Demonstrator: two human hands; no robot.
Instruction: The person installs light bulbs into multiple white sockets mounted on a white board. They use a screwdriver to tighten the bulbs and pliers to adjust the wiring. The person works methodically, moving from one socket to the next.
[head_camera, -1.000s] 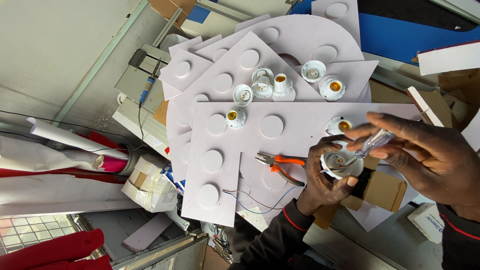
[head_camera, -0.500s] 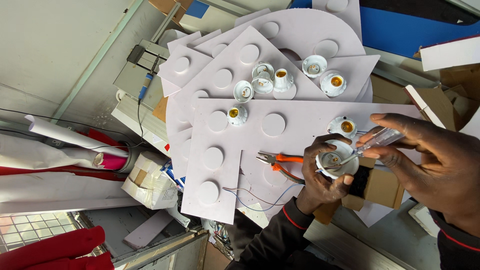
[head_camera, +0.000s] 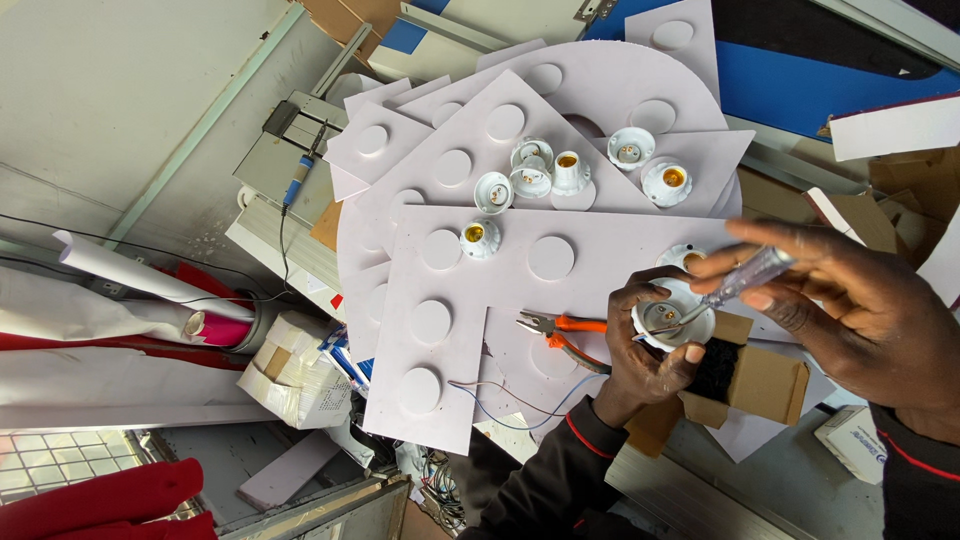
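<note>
My left hand (head_camera: 640, 352) grips a white lamp socket (head_camera: 676, 322) from below, its open side facing up. My right hand (head_camera: 860, 310) holds a clear-handled screwdriver (head_camera: 738, 284) with its tip down inside the socket. Both hands hover over pale boards with round raised discs (head_camera: 520, 270). Orange-handled pliers (head_camera: 562, 331) lie on the board just left of my left hand. A small cardboard box (head_camera: 765, 380) sits under my hands.
Several white lamp sockets (head_camera: 545, 175) stand on the boards at the back. Another socket (head_camera: 480, 238) sits mid-board. A blue-handled soldering iron (head_camera: 298, 180) lies at the left. Thin wires (head_camera: 510, 400) trail off the front edge. Small boxes (head_camera: 295, 370) and a rolled paper (head_camera: 130, 275) lie at left.
The view shifted slightly. My right hand has moved the screwdriver a little to the right and down into the socket; my left hand keeps its hold on the socket.
</note>
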